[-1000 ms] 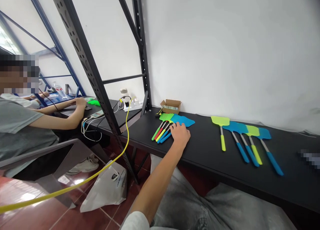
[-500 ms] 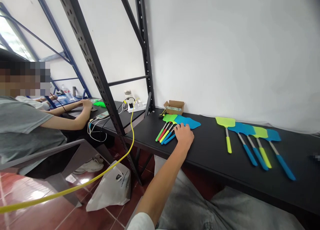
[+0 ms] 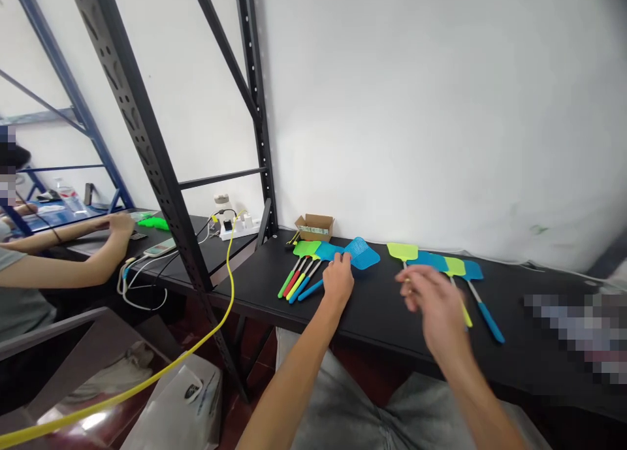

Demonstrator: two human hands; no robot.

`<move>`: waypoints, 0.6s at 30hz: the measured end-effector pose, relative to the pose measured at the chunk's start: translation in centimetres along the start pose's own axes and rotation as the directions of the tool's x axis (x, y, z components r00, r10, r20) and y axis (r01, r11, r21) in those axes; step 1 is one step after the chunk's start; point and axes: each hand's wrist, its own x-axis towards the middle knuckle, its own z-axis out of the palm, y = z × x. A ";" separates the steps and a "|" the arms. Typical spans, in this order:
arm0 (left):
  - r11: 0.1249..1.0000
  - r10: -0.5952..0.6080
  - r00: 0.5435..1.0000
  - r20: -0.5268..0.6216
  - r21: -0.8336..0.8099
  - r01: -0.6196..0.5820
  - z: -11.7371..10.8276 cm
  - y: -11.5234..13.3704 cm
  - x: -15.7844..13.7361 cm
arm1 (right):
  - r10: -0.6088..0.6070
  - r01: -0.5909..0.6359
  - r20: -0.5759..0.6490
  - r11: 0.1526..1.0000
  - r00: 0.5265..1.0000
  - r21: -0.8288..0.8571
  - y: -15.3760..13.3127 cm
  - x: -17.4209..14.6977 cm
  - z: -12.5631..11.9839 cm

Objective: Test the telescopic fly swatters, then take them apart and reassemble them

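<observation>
My left hand (image 3: 339, 280) is closed on a blue fly swatter (image 3: 362, 253), whose head lies to the right of my fingers and whose blue handle points to the lower left. Beside it on the black table, several fly swatters with green, red, yellow and blue handles lie fanned out, among them one with a green head (image 3: 307, 248). My right hand (image 3: 434, 300), slightly blurred, hovers over a second row with its fingers loosely bent and apart. That row shows a yellow-green swatter (image 3: 402, 251) and a blue swatter (image 3: 490, 322); my hand hides some of the handles.
A small open cardboard box (image 3: 314, 226) stands against the wall behind the left group. A black metal shelf post (image 3: 132, 123) rises at the left, with a yellow cable (image 3: 230, 267) hanging before it. Another person's arm (image 3: 98, 257) rests at the neighbouring table.
My right hand has come into view over the right-hand row. The blue swatter under my left hand has turned, its head now apart from the other heads. The view has shifted right.
</observation>
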 end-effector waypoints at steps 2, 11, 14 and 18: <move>0.998 0.040 0.998 -0.039 -0.039 -0.042 -0.2 0.1 0.1 | 0.172 -0.172 0.088 0.985 0.981 -0.011 1.6 0.8 1.6; 0.906 0.281 0.941 -0.190 -0.270 -0.325 -1.0 1.3 0.0 | 0.395 -0.525 0.348 0.679 0.851 0.513 8.4 4.7 6.8; 0.911 0.306 0.941 -0.142 -0.244 -0.333 -1.1 1.8 -0.2 | 0.422 -0.497 0.281 0.591 0.862 0.635 9.4 6.0 6.9; 0.957 0.185 0.980 -0.073 -0.212 -0.197 -1.2 1.8 -0.1 | 0.415 -0.456 0.228 0.614 0.881 0.645 10.2 7.2 7.3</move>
